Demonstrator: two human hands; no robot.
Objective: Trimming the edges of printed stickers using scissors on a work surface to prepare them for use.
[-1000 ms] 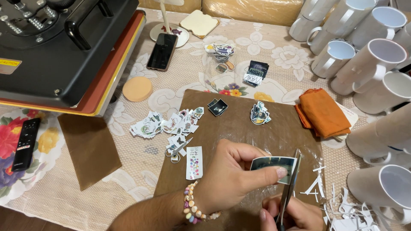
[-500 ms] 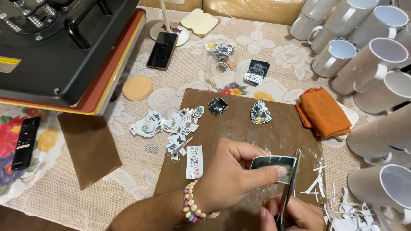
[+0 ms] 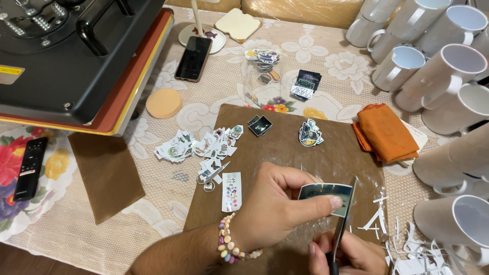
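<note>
My left hand (image 3: 282,206), with a bead bracelet on the wrist, pinches a small dark printed card (image 3: 326,193) between thumb and fingers. My right hand (image 3: 351,254), low at the frame's bottom, grips a pair of scissors (image 3: 342,229) whose blades point up along the card's right edge. Both hands hover over a brown sheet (image 3: 285,153) on the lace tablecloth. White paper trimmings (image 3: 387,229) lie just right of the scissors. A narrow flowered sticker strip (image 3: 232,191) lies on the sheet left of my left hand.
A pile of cut stickers (image 3: 204,147) sits at the sheet's left edge. A black heat press (image 3: 76,56) fills the far left. White mugs (image 3: 448,66) crowd the right side. An orange cloth (image 3: 384,133), a phone (image 3: 193,57), a remote (image 3: 30,168) and a second brown sheet (image 3: 104,173) lie around.
</note>
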